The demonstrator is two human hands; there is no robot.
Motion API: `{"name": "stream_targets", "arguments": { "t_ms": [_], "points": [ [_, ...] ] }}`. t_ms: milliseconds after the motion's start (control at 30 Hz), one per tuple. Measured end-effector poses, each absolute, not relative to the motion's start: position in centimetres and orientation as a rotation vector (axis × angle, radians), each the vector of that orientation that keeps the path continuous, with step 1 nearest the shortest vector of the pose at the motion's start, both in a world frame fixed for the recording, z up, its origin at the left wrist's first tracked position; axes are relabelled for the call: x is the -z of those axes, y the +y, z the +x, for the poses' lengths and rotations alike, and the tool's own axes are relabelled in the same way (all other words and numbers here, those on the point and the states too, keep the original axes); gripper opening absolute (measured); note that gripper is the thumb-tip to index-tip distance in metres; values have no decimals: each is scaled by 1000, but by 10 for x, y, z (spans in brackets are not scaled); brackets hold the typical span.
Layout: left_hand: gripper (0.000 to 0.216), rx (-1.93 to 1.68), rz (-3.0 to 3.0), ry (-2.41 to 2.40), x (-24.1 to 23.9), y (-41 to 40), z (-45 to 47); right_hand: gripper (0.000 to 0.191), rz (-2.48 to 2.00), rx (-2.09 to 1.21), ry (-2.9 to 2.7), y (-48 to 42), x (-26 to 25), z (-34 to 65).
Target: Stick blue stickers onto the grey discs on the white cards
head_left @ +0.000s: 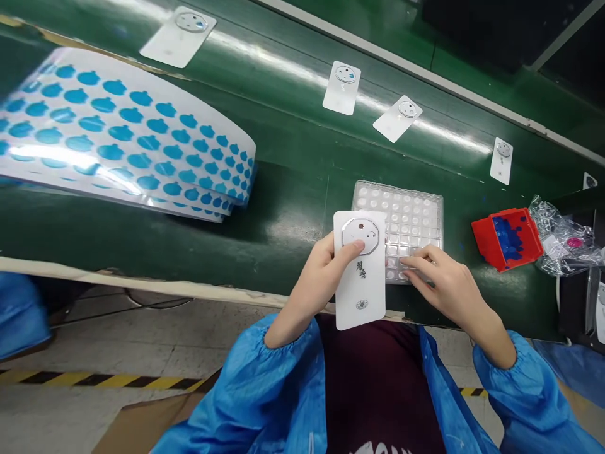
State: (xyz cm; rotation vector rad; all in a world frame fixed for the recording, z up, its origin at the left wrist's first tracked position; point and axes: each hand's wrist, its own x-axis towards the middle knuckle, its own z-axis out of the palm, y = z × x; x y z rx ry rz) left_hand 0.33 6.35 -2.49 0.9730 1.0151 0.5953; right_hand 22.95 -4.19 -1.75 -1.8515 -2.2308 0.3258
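Head view: left hand [317, 284] holds white card [360, 296] over belt edge [155, 285].

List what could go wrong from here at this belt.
The left hand has its thumb on the clear octagonal piece of the white card, so it might smudge or shift that piece. The right hand has its fingers on the clear plastic tray of small round pieces; pressure there could slide or tip the tray on the glossy green belt, perhaps loosening pieces.
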Motion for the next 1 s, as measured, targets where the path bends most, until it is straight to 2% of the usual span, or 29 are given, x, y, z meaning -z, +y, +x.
{"name": "stream_targets", "arguments": {
  "t_ms": [100, 200, 400, 500, 667, 1000],
  "points": [
    [32, -597, 988, 1029, 29, 63, 4, 10, -1865, -400, -2211, -39, 17, 229],
    [32, -602, 996, 1018, 29, 61, 4, 12, -1789, -519, -2109, -39, 12, 226],
    [30, -625, 1068, 972, 19, 49, 8, 4, -1661, -724, -1461, -45, -3, 214],
    [27, -632, 1142, 952, 16, 41, 13, 16, -1625, -911, -1138, -44, -9, 207],
    [26, -627, 1159, 906, 16, 31, 21, 21, -1589, -1080, -906, -37, -9, 201],
    [21, -736, 1337, 930, 17, 23, 23, 28, -1587, -1107, -864, -32, -12, 191]
  ]
}}
